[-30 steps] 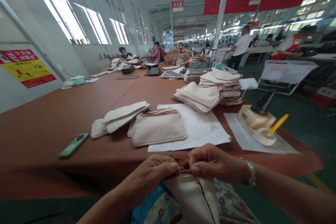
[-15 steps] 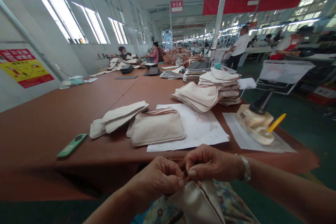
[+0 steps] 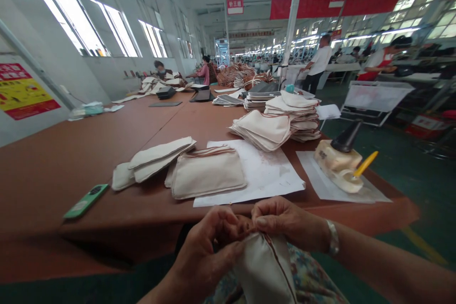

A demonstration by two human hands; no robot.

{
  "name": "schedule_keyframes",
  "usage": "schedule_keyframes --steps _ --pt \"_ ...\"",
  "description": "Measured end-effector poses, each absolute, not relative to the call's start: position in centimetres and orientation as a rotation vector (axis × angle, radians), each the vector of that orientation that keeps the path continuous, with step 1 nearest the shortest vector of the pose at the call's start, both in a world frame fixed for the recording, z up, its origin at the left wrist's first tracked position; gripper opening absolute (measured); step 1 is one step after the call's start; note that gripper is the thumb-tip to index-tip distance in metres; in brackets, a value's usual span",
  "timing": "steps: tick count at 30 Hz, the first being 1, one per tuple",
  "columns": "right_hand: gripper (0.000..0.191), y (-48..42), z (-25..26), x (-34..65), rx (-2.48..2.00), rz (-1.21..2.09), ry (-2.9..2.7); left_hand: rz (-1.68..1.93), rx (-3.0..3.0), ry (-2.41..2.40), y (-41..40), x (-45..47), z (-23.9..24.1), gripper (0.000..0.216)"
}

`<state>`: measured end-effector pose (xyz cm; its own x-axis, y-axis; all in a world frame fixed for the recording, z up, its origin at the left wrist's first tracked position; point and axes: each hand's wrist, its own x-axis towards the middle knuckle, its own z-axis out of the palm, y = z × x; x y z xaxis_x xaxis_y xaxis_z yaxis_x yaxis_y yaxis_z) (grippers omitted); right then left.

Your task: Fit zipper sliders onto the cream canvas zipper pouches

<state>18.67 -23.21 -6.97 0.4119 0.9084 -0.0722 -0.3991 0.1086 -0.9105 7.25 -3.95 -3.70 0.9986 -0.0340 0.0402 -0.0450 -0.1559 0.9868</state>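
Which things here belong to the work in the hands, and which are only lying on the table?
In the work:
- left hand and right hand, both gripping the cream fabric pouch at its brown-edged top

Lying about:
- finished pouch on the paper sheet
- stacks of pouches
- green phone
- glue bottle with yellow brush

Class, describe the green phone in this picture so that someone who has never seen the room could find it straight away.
Start at the long brown table that runs down the hall. Near its front left edge, left of the cream pouches on the white paper, lies the phone, flat and alone. It is the only green, slim, hard thing there; everything near it is cream cloth.
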Motion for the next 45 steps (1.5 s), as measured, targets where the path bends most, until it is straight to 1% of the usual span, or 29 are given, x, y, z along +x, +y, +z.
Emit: schedule_keyframes --steps 3,5,7,9,13,16,22,25,27,28,30,31,34,36,41,43,45 --pt "0.031 -23.1 -6.5 18.6 -1.106 1.034 -0.599 0.082 1.845 -0.191 -4.3 7.2 -3.5 0.011" --pt "0.029 -23.0 -6.1 18.5 -1.123 1.048 -0.588 0.215 1.963 -0.327 -4.3 7.3 -3.3 0.004" --pt "0.026 -22.8 -5.8 18.5 -1.131 1.062 -0.57 0.406 2.107 -0.48 -4.1 7.3 -3.2 0.012" --pt "0.025 -22.6 -5.8 18.5 -1.141 1.081 -0.536 0.571 2.277 -0.628 -3.8 7.3 -3.3 0.016" --pt "0.025 -22.3 -6.0 18.3 -1.142 1.113 -0.44 0.811 2.539 -0.798 -3.9 6.9 -3.8 0.013" --pt "0.024 -22.0 -6.2 18.1 -1.144 1.123 -0.39 0.893 2.624 -0.799 -4.5 6.8 -4.1 0.011" --pt "0.026 -21.8 -6.4 17.9 -1.217 1.115 -0.416 0.778 2.727 -0.755 -5.0 7.0 -4.5 0.014" --pt "0.016 -21.7 -6.0 17.6 -1.427 1.047 -0.603 0.692 2.78 -0.78 -4.9 7.1 -4.3 0.015" --pt "0.004 -21.6 -5.7 17.3 -1.647 0.895 -0.844 0.65 2.832 -0.799 -4.9 6.9 -4.4 0.015" --pt "0.002 -21.5 -5.5 17.1 -1.747 0.783 -0.972 0.629 2.855 -0.813 -4.9 6.8 -4.5 0.015" --pt "0.007 -21.6 -5.3 16.9 -1.861 0.604 -1.151 0.583 2.842 -0.814 -5.0 6.6 -5.0 0.015" --pt "0.008 -21.6 -5.2 17.0 -1.876 0.579 -1.18 0.553 2.79 -0.8 -4.9 6.4 -5.3 0.015" --pt "0.005 -22.0 -5.1 17.4 -1.789 0.747 -1.083 0.373 2.497 -0.649 -4.8 6.2 -5.8 0.016" --pt "0.008 -22.4 -5.0 17.7 -1.705 0.865 -0.995 0.228 2.286 -0.478 -4.7 6.2 -5.6 0.017" --pt "0.01 -22.9 -5.1 18.4 -1.542 0.967 -0.972 -0.048 1.952 -0.051 -4.9 6.5 -4.4 0.039" --pt "0.015 -23.0 -5.2 18.7 -1.454 1.046 -0.948 -0.18 1.831 0.036 -5.1 6.6 -4.3 0.043" --pt "0.024 -23.1 -5.4 18.9 -1.36 1.141 -0.902 -0.295 1.707 0.073 -5.0 6.6 -4.5 0.044"
